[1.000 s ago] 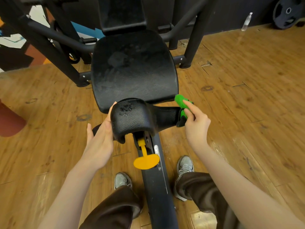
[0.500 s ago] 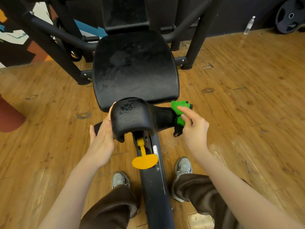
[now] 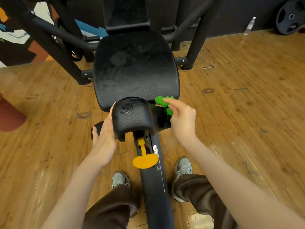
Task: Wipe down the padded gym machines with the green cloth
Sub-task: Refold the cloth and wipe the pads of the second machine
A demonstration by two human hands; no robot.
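A black padded roller (image 3: 133, 116) sits crosswise in front of the machine's wide black seat pad (image 3: 135, 68). My right hand (image 3: 181, 119) holds the bunched green cloth (image 3: 164, 102) against the roller's right end, fingers curled round it. My left hand (image 3: 104, 136) rests flat against the roller's left side, thumb near the left end stub. Most of the cloth is hidden behind my fingers.
A yellow adjustment knob (image 3: 144, 160) hangs under the roller on the black rail (image 3: 155, 192) between my feet. Black frame tubes (image 3: 54, 30) stand behind. A red-brown object (image 3: 8, 114) lies far left, a water bottle (image 3: 249, 26) and a weight plate (image 3: 290, 17) far right.
My right hand has slid the green cloth a little up and inward along the roller's right end. The left hand stays on the left side.
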